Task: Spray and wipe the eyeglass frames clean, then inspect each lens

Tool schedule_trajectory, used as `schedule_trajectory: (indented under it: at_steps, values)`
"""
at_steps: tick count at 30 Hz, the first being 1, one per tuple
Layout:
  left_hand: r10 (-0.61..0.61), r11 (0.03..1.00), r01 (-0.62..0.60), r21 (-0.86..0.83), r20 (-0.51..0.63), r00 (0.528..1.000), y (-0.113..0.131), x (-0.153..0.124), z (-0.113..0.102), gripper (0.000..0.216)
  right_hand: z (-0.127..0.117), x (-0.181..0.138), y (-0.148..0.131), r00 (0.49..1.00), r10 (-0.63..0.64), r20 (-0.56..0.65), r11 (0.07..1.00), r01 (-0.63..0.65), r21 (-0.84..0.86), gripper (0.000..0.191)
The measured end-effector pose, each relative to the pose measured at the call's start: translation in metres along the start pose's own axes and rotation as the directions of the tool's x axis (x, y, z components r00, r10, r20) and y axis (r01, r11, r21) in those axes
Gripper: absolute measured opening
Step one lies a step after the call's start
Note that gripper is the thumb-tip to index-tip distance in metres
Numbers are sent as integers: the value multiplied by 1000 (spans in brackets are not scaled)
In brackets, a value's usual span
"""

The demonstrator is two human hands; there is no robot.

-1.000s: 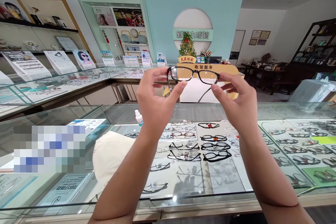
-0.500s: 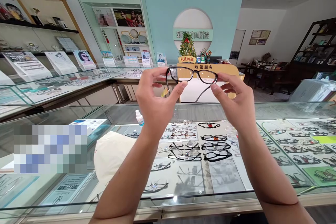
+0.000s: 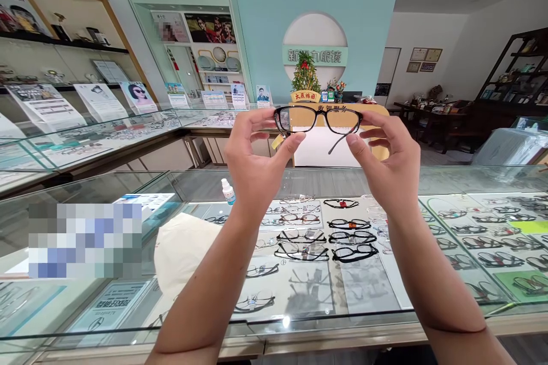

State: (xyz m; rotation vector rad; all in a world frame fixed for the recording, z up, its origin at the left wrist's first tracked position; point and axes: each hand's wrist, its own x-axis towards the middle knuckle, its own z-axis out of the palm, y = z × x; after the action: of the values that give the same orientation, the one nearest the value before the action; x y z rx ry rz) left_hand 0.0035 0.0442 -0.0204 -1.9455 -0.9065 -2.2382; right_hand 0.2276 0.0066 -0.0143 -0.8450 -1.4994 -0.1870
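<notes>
I hold a pair of black-framed glasses [image 3: 317, 118] up at arm's length, level and facing away from me. My left hand [image 3: 257, 162] pinches the frame's left end between thumb and fingers. My right hand [image 3: 385, 162] pinches the right end the same way. One temple arm hangs down from the right side, and a small yellow tag dangles near my left thumb. Both hands are above a glass display counter [image 3: 299, 182].
Inside the counter lie several rows of glasses [image 3: 325, 236] on white trays. A cream cloth [image 3: 184, 251] and a small dropper bottle [image 3: 227, 191] rest on the glass at left. More showcases run along the left; a cashier desk [image 3: 377, 114] stands behind.
Both hands have lifted the glasses slightly and shifted them a little to the right. The grip is unchanged.
</notes>
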Motion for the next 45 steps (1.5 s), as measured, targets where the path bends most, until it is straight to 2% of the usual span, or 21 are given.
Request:
schedule_trajectory:
  at_steps: [7,13,17,22,26,30,37,45]
  values:
    - [-47,994,53,-94,69,997,-6,3,3,60,2,0,-7,994,-74,-87,997,74,4,37]
    - [-67,986,87,-140,142,988,-16,4,8,63,8,-2,-4,972,-183,-150,980,170,-100,42]
    - [-68,985,91,-148,155,986,-17,3,10,62,7,-3,-6,953,-245,-179,969,235,-76,40]
    - [-91,979,117,-168,155,984,-16,1,11,67,5,-5,-9,968,-220,-125,974,210,-83,41]
    - [-75,981,96,-171,126,989,-18,1,13,72,9,-4,-6,936,-309,-166,950,297,-93,39]
    - [-46,990,55,-133,73,996,-19,0,14,72,12,-3,-3,955,-257,-149,966,249,-73,38]
    - [98,993,-89,73,-131,986,-13,-9,19,69,17,-2,10,989,-140,-54,990,139,-35,43]
    - [169,977,-143,158,-165,972,-7,-13,16,70,23,-3,21,998,-67,13,998,67,21,46]
